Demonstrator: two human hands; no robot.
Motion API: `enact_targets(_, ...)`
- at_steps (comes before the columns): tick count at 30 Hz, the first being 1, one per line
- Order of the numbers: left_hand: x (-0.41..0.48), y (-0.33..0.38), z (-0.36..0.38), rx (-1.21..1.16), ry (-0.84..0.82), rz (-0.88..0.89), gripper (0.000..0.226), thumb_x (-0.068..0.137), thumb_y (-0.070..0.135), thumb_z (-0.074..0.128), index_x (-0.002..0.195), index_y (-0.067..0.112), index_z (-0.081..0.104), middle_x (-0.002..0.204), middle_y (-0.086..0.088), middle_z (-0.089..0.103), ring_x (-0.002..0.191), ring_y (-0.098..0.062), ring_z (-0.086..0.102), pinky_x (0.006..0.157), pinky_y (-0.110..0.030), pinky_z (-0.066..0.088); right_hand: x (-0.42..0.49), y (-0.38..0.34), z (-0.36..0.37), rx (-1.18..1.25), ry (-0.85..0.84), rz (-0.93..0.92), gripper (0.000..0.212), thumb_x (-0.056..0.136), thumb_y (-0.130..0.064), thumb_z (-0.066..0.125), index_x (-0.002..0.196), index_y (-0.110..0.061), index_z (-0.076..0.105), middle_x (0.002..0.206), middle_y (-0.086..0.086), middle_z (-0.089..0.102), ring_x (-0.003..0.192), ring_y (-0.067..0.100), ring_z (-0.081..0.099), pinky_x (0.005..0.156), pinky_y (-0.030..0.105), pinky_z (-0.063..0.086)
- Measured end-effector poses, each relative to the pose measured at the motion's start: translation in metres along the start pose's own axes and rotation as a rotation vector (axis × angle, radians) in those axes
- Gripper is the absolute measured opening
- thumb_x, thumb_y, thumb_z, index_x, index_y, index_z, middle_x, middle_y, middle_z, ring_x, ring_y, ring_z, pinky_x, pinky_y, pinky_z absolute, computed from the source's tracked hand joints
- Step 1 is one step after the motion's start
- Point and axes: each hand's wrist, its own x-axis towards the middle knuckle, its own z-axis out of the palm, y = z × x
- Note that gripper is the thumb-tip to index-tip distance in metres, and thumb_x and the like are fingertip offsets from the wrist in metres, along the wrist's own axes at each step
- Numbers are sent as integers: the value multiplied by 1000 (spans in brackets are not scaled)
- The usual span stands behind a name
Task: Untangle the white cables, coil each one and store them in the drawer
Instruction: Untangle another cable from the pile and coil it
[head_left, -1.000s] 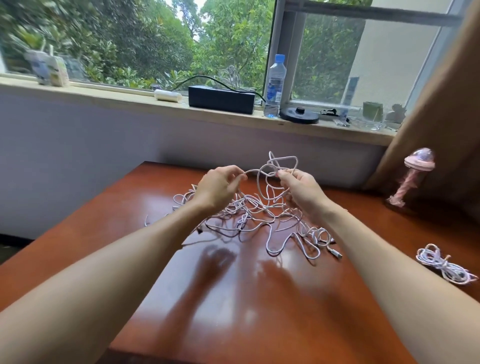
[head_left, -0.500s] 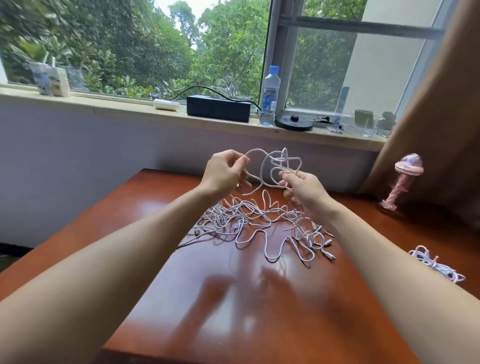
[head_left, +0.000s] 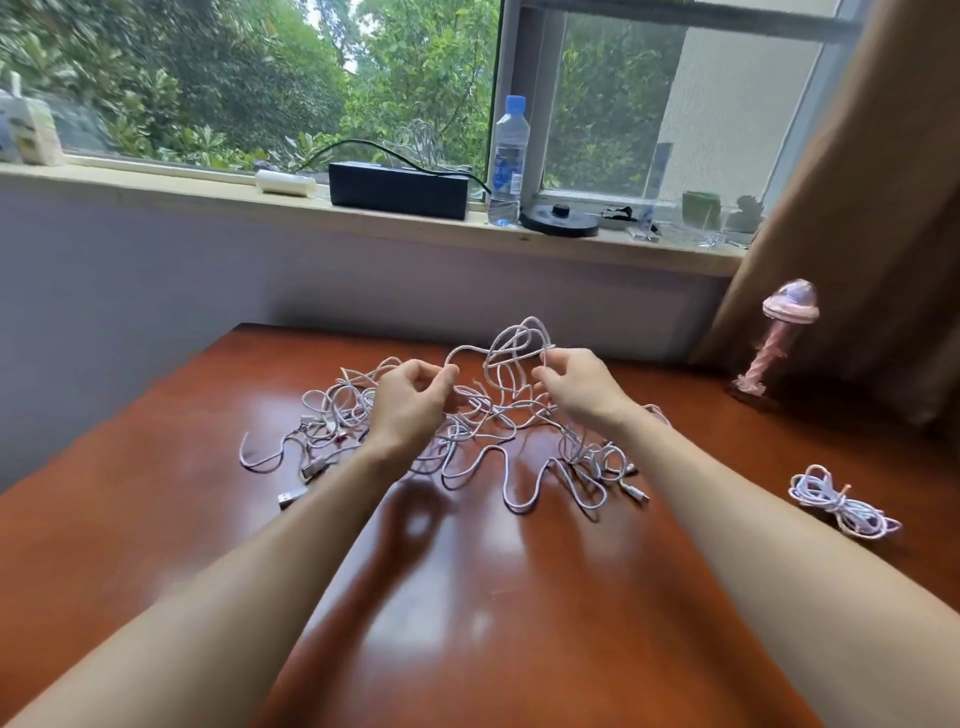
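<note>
Glossy red-brown table; tangle of white cables, spread over its far middle, one loop lifted clear; left hand, pinching that loop's left end between thumb and curled fingers; right hand, pinching its right end; coiled cable, lying well apart at right, near the table edge.

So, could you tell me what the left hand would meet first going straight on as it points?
Probably the raised cable loops between the hands; beyond them the right hand, though depth is unclear.
</note>
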Motion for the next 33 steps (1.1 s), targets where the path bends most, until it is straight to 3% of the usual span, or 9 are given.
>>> enact_targets(3, -4, -11, 4, -77, 18, -20, 21, 98, 23, 66, 86, 6, 61, 73, -8, 75, 67, -19, 74, 69, -38, 58, 1, 6, 6, -162, 70, -54, 18, 95, -18, 58, 86, -4, 65, 86, 9, 71, 85, 30, 65, 77, 37, 49)
enact_targets(6, -10, -13, 5, -160, 22, -23, 20, 99, 22, 65, 85, 10, 59, 74, -7, 76, 71, -20, 75, 69, -33, 59, -8, 5, 9, -131, 212, -111, 30, 96, -17, 56, 122, -8, 69, 118, 9, 72, 110, 27, 65, 98, 36, 49)
enact_targets(7, -14, -14, 5, -184, 17, -27, 19, 99, 22, 64, 85, 10, 60, 74, -8, 76, 71, -21, 75, 68, -31, 59, -14, 3, 9, -107, 268, -155, 31, 97, -14, 55, 124, -10, 69, 120, 7, 72, 112, 26, 64, 99, 32, 47)
enact_targets(13, -33, -12, 5, -452, -71, -135, 15, 99, 16, 63, 90, 6, 58, 84, -16, 77, 77, -29, 77, 64, -30, 60, -62, -14, 22, 180, 312, -224, 24, 96, -10, 53, 101, -19, 74, 87, -4, 74, 77, 13, 67, 73, 28, 52)
enact_targets(15, -34, -6, 5, -551, -83, -152, 13, 99, 15, 63, 93, 4, 57, 89, -19, 76, 81, -30, 77, 66, -29, 60, -71, -13, 30, 212, 261, -185, 21, 98, -14, 54, 104, -21, 73, 84, -4, 74, 76, 13, 68, 72, 29, 53)
enact_targets(19, -35, -3, 5, -664, -123, -215, 11, 101, 16, 59, 97, 6, 55, 95, -17, 76, 83, -25, 77, 72, -29, 62, -75, -11, 41, 276, 223, -171, 16, 100, -17, 58, 109, -18, 72, 90, -9, 73, 83, 0, 66, 72, 10, 47)
enact_targets(21, -33, -3, 3, -700, -124, -234, 11, 102, 18, 58, 97, 8, 55, 97, -16, 76, 83, -24, 76, 71, -28, 62, -74, -10, 45, 340, 191, -149, 18, 101, -18, 59, 113, -14, 72, 95, -7, 74, 83, -3, 67, 74, 9, 47)
enact_targets(28, -33, -9, 7, -619, -133, -204, 19, 103, 23, 55, 90, 8, 58, 94, -13, 77, 79, -20, 76, 65, -24, 57, -71, -12, 52, 715, 86, -57, 9, 99, -5, 61, 106, -5, 67, 83, 6, 68, 60, 2, 63, 55, 13, 46)
enact_targets(33, -32, -15, 12, -384, -205, -157, 49, 109, 36, 36, 109, -5, 64, 96, -13, 77, 83, -16, 75, 67, -18, 53, -70, -10, 49, 936, 28, 31, 5, 98, -5, 63, 98, -10, 64, 71, 2, 68, 55, 10, 62, 50, 19, 45)
